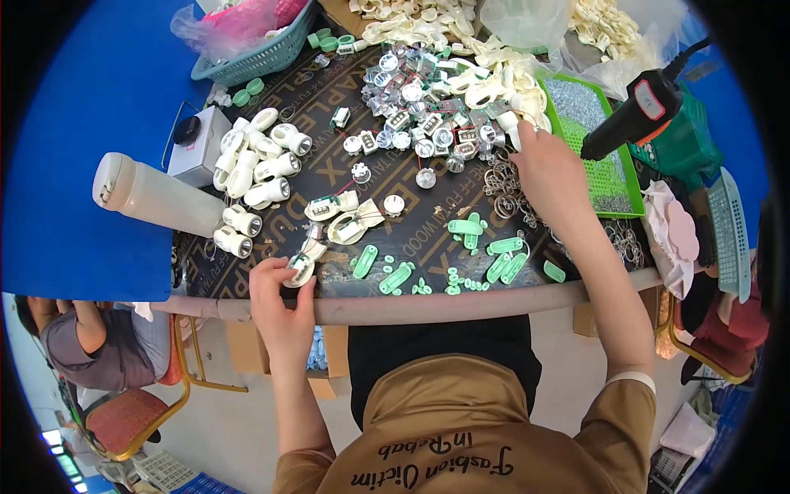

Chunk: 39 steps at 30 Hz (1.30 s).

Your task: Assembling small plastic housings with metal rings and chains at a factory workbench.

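Note:
My left hand is closed at the table's near edge, its thumb and fingertips pinching a white flashlight half shell with a small circuit board inside. Just beyond it lie two more open half shells with wired boards and lens pieces. Farther right, my right hand reaches to the edge of the parts heap, fingers closed on a white plastic flashlight piece; the fingertips are partly hidden. Metal rings lie beside that hand. Green oval plastic parts are scattered between my arms.
Assembled white flashlights sit left, by a white bottle and a box. Clear lens units with wires heap centrally. Right are a green tray of screws, a black electric screwdriver and a teal basket.

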### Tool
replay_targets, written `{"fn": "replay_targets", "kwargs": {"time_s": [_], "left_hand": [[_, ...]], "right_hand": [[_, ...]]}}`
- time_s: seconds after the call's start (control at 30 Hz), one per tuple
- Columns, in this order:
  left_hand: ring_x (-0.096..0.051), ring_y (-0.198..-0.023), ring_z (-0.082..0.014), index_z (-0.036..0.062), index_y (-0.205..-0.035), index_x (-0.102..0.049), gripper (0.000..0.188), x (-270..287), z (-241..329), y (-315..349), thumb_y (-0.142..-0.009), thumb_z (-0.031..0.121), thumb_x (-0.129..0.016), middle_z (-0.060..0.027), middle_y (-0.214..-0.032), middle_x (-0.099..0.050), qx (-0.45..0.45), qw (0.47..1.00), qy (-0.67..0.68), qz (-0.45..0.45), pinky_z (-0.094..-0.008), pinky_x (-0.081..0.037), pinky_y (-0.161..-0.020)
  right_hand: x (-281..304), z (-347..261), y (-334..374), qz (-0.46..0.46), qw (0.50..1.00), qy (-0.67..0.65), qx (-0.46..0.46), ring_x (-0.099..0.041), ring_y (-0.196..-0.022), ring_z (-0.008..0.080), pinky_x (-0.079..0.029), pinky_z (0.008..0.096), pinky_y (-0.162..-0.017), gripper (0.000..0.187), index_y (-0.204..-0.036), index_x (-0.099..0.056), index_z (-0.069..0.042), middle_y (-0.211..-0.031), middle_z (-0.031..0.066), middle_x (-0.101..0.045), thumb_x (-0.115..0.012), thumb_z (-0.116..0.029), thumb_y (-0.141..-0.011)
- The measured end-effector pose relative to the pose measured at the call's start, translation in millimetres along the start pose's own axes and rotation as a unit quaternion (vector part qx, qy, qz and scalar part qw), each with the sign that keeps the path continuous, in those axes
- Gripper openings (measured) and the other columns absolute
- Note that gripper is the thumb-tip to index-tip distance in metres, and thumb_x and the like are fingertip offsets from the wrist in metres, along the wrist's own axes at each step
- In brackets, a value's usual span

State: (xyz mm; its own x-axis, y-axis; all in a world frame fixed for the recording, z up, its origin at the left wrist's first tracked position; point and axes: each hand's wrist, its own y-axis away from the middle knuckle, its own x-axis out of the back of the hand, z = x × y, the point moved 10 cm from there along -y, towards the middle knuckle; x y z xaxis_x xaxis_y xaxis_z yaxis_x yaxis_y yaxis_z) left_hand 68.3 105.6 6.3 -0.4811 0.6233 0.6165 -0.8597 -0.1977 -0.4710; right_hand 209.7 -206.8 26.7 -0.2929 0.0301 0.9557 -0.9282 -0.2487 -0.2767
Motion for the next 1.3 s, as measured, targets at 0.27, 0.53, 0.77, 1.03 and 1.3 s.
{"fn": "replay_targets", "kwargs": {"time_s": [0.27,0.53,0.77,1.03,1.3], "left_hand": [[-0.051,-0.093,-0.0281,0.0037,-0.09,-0.055,0.027,1,33,-8,-0.067,0.004,-0.07,-0.012,-0.099,-0.054,-0.049,0.998,-0.032,0.007,-0.0363,-0.042,-0.079],[-0.053,-0.084,-0.0241,0.0042,-0.084,-0.06,0.016,-32,89,-4,-0.07,0.0,-0.066,-0.0102,-0.097,-0.054,-0.122,0.986,0.109,-0.032,-0.0317,-0.045,-0.072],[-0.056,-0.078,-0.0257,0.0041,-0.084,-0.06,0.015,-73,125,3,-0.07,0.002,-0.066,-0.0088,-0.089,-0.057,-0.144,0.962,0.195,-0.126,-0.0326,-0.046,-0.066],[-0.056,-0.076,-0.0258,0.0036,-0.083,-0.06,0.014,-83,141,7,-0.07,0.002,-0.065,-0.0082,-0.088,-0.057,-0.161,0.952,0.206,-0.158,-0.0335,-0.046,-0.064],[-0.056,-0.087,-0.0257,0.0063,-0.098,-0.062,0.029,-77,167,17,-0.069,0.001,-0.065,-0.0086,-0.098,-0.059,-0.273,0.948,0.132,-0.092,-0.0334,-0.046,-0.07]], "right_hand": [[-1,39,-7,0.048,0.99,-0.108,-0.077,-0.06,-0.063,0.0322,-0.046,0.0437,-0.057,0.016,-0.092,-0.047,-0.003,-0.068,0.0146,-0.059,-0.054,-0.007,-0.078],[2,65,16,0.064,0.903,-0.396,-0.152,-0.058,-0.056,0.0233,-0.044,0.0338,-0.053,0.016,-0.092,-0.049,-0.003,-0.063,0.0108,-0.056,-0.054,-0.003,-0.076],[14,47,39,0.069,0.932,-0.332,-0.129,-0.057,-0.061,0.0234,-0.045,0.0336,-0.057,0.026,-0.1,-0.052,-0.001,-0.078,0.0131,-0.057,-0.062,-0.01,-0.077],[16,12,40,0.051,0.979,-0.196,-0.013,-0.053,-0.09,0.0331,-0.044,0.0411,-0.074,0.026,-0.098,-0.049,-0.003,-0.085,0.0162,-0.056,-0.06,-0.005,-0.074],[3,0,76,-0.062,0.645,-0.746,-0.151,-0.055,-0.07,0.0058,-0.043,0.019,-0.06,0.023,-0.102,-0.048,-0.007,-0.076,-0.0005,-0.057,-0.057,-0.001,-0.082]]}}
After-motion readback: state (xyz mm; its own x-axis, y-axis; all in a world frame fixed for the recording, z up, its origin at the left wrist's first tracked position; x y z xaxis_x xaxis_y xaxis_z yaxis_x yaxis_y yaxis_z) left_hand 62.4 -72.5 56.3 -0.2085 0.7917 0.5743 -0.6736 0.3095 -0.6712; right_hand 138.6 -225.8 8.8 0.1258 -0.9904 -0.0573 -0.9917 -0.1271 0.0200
